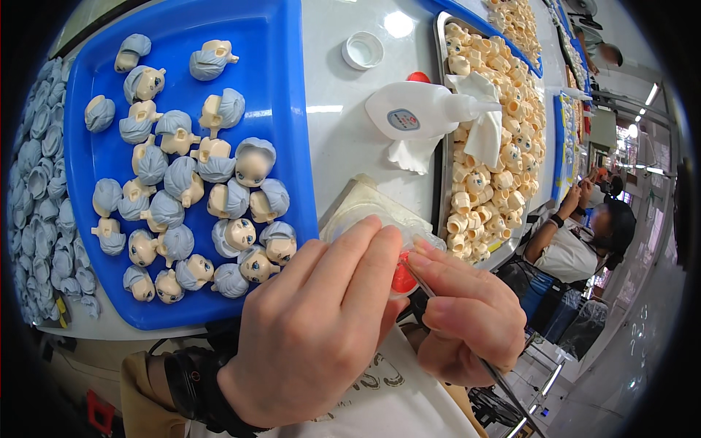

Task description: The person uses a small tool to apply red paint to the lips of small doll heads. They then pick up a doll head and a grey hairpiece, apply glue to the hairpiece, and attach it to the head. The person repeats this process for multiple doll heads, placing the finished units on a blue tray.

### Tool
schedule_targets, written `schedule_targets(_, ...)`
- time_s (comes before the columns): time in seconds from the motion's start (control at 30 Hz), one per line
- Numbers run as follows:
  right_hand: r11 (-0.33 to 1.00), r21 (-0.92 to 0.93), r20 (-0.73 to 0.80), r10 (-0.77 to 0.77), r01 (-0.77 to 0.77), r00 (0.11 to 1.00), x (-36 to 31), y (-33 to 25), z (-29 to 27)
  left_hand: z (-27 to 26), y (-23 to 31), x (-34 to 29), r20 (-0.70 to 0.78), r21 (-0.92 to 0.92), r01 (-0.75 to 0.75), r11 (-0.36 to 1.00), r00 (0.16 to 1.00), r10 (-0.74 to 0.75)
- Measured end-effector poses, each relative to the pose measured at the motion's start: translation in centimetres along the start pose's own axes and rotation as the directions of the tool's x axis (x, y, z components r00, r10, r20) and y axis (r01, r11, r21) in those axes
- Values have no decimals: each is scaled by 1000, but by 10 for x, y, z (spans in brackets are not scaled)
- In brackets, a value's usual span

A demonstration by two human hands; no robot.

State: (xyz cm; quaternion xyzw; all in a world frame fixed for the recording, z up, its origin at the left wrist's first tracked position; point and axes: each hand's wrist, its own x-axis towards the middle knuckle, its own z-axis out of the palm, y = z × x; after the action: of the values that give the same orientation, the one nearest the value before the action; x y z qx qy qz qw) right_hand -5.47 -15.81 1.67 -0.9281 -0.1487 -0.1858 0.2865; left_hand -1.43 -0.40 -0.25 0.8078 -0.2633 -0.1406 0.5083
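My left hand (314, 314) is closed, knuckles up, around a small round piece with a red face (401, 277). Its fingers hide most of that piece, so I cannot tell its kind. Pinched in my right hand (467, 314) is a thin metal tool (504, 383), its tip against or close to the red face and its shaft sticking out toward the lower right. Just beyond the fingers lies a pale, cloudy-looking pad (365, 201) on the table. A white squeeze bottle (409, 109) lies on its side farther back, on a white cloth (416, 153).
On the left, a blue tray (281, 73) holds several doll heads (252, 164) with grey-blue hair; loose hair pieces (47, 168) are heaped beyond it. A metal tray (440, 66) of cream-coloured doll-head parts (504, 139) stands right. A white ring-shaped cap (363, 50) is behind. Another person (577, 248) sits right.
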Motion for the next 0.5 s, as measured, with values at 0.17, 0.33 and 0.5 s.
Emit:
schedule_targets(0.17,1000,24,-14,-1,1,1000,1,-1,2,0,1,-3,-29,3,13,1000,1000,-13)
schedule_targets(0.33,998,56,-33,25,-23,999,-1,0,2,-1,-1,1,-16,-35,4,999,1000,-4)
schedule_targets(0.5,991,111,15,74,-75,997,0,0,-4,-1,-3,1,-38,-80,1,997,999,-4)
